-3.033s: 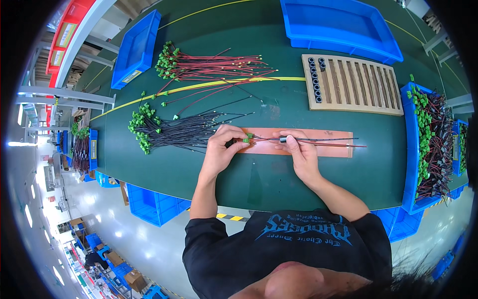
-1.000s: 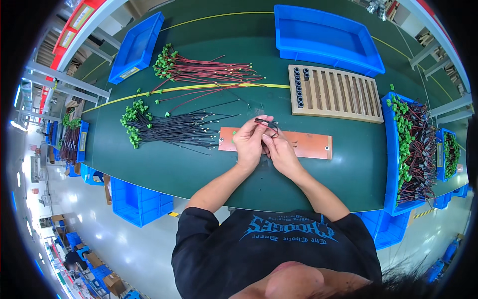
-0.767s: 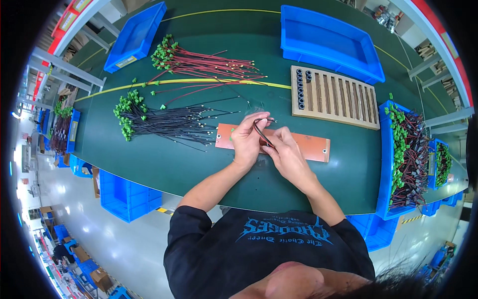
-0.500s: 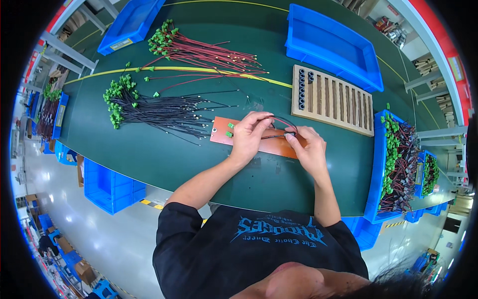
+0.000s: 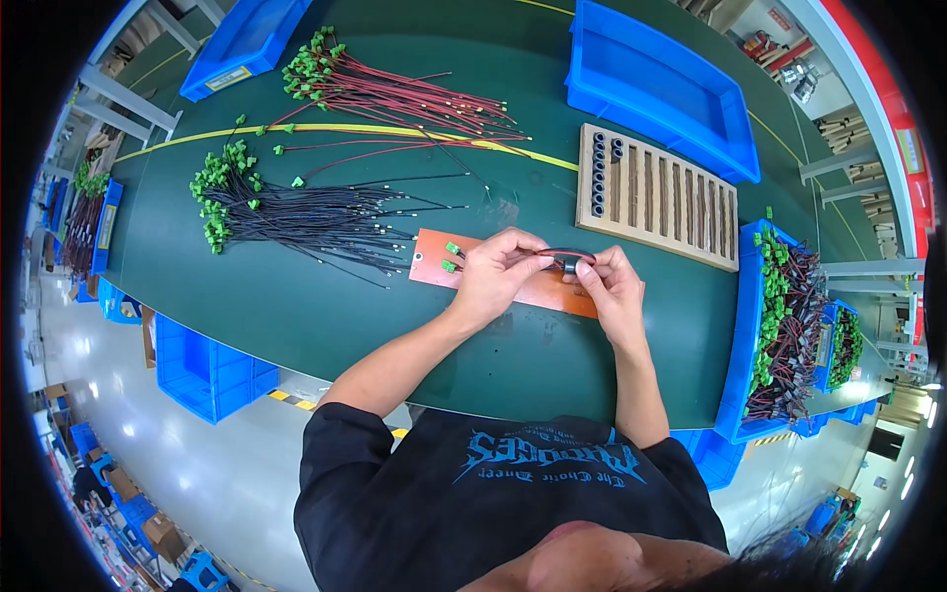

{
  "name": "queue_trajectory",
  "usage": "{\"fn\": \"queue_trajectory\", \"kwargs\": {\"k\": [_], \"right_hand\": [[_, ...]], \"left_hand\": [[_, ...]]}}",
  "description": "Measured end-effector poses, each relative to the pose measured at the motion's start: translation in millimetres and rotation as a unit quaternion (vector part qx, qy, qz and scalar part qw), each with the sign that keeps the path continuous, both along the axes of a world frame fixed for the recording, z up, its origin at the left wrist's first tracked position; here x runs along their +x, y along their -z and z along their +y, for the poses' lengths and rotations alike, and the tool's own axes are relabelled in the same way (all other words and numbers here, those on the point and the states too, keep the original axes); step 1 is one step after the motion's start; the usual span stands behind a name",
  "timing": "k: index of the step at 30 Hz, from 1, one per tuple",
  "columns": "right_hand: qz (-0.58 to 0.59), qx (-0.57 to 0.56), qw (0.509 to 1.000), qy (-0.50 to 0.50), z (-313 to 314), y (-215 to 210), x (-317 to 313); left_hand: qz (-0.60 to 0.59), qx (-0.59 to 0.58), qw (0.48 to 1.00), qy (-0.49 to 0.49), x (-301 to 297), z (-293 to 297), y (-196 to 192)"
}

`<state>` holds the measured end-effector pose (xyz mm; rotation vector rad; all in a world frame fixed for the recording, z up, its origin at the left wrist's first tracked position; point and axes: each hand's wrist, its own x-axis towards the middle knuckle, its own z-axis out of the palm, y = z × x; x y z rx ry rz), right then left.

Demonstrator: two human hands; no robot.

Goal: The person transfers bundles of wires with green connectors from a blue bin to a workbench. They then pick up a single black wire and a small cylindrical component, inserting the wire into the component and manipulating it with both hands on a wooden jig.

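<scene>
Fingers of the left hand (image 5: 493,278) pinch a pair of red and black wires (image 5: 567,251), thumb against forefinger. Fingers of the right hand (image 5: 616,286) are closed around a small black cylinder (image 5: 569,264), with the thumb on its near side. The wires arch in a short loop from one hand to the other, on the far side of the cylinder. Both hands are just over an orange strip (image 5: 552,294), which lies toward the near edge of the bench (image 5: 493,385), about midway between its left and right ends. Two green connectors (image 5: 450,266) sit over the left part of this strip, beside the left hand; what they join to is hidden behind that hand.

Toward the bench's left end lies a bundle of black wires (image 5: 326,217), green connectors at its left tips. Nearer the far edge is a similar bundle of red wires (image 5: 424,94), with a yellow line (image 5: 395,129) running between the two. Right of the hands stands a slotted wooden rack (image 5: 656,246), with black rings (image 5: 598,178) in its leftmost slots. Beyond it, toward the far edge, is a shallow blue tray (image 5: 661,74). By the near right corner, a blue bin (image 5: 740,345) holds a heap of wires with green connectors.
</scene>
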<state>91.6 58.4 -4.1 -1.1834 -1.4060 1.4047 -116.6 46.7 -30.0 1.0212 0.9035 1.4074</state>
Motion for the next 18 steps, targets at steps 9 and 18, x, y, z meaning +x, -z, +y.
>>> {"fn": "queue_trajectory", "kwargs": {"k": [9,18], "right_hand": [[0.024,-0.023,0.999,0.018,-0.9,0.7,-2.1],[0.019,-0.017,1.000,0.016,-1.3,4.3,0.4]], "left_hand": [[0.011,0.034,0.999,-0.017,0.0,1.1,5.2],[0.063,0.025,0.998,0.000,-2.2,-2.4,-2.7]]}}
